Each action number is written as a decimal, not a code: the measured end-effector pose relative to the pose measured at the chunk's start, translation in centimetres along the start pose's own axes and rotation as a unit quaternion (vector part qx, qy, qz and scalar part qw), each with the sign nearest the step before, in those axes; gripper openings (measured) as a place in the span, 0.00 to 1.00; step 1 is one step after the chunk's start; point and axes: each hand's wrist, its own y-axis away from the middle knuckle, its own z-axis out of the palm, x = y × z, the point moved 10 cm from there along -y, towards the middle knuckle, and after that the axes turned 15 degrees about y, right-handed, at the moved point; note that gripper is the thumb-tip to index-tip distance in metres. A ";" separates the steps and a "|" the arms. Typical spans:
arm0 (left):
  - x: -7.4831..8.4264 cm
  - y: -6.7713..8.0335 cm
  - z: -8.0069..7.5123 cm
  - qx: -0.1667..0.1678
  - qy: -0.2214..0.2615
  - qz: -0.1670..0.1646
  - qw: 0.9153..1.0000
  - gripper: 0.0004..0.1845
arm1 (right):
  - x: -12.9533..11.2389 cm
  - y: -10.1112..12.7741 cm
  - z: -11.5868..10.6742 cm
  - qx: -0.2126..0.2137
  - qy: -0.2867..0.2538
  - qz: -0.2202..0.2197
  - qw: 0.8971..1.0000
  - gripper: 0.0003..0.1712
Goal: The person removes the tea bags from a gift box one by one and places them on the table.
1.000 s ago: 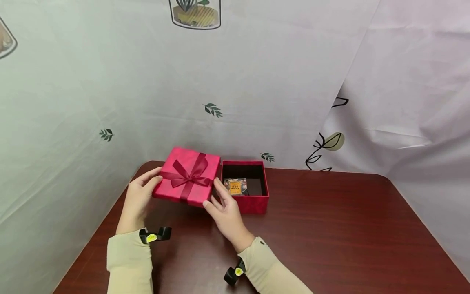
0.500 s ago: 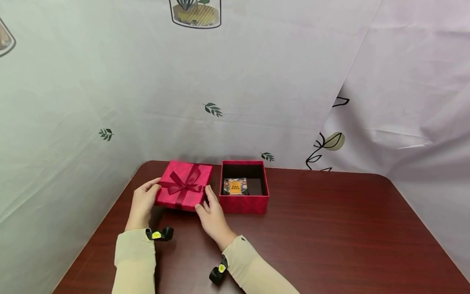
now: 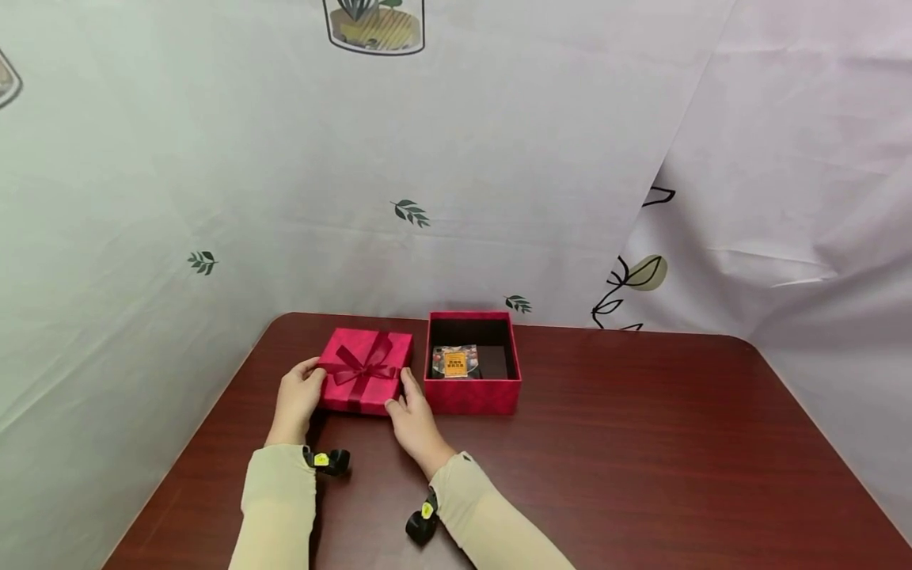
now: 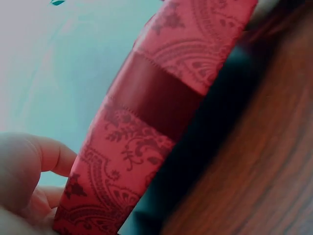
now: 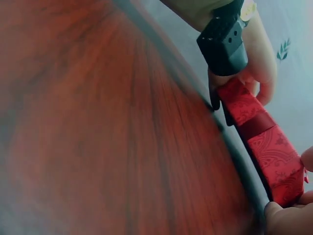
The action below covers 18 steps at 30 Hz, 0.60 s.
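A red lid with a dark red ribbon bow [image 3: 365, 369] lies low over the table, left of the open red box [image 3: 473, 396]. My left hand [image 3: 312, 381] holds the lid's left edge with the thumb on top. At the lid's right front corner my right hand [image 3: 400, 396] grips it. The left wrist view shows the lid's patterned side [image 4: 146, 132] close up with a dark gap beneath and my fingers [image 4: 34, 161] at its end. I cannot tell whether the lid rests fully on the table. A small packet with an orange label [image 3: 456, 362] lies inside the box.
The dark red wooden table [image 3: 641, 459] stretches to the right and front of the box. A white printed cloth [image 3: 499, 158] hangs close behind and to both sides. Black wrist cameras [image 3: 332, 460] sit on both sleeves.
Both hands have carried the lid down and to the left, from a raised tilt beside the box to just over the table. The box and packet have not moved.
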 end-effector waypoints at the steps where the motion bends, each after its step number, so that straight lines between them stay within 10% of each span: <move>1: 0.0 0.0 0.1 0.001 -0.002 0.003 1.000 0.28 | 0.1 -0.1 0.0 -0.002 0.001 0.004 1.000 0.36; 18: 0.4 0.4 0.0 0.030 -0.063 0.015 0.997 0.27 | 0.4 -0.6 0.3 -0.005 0.020 0.005 1.000 0.36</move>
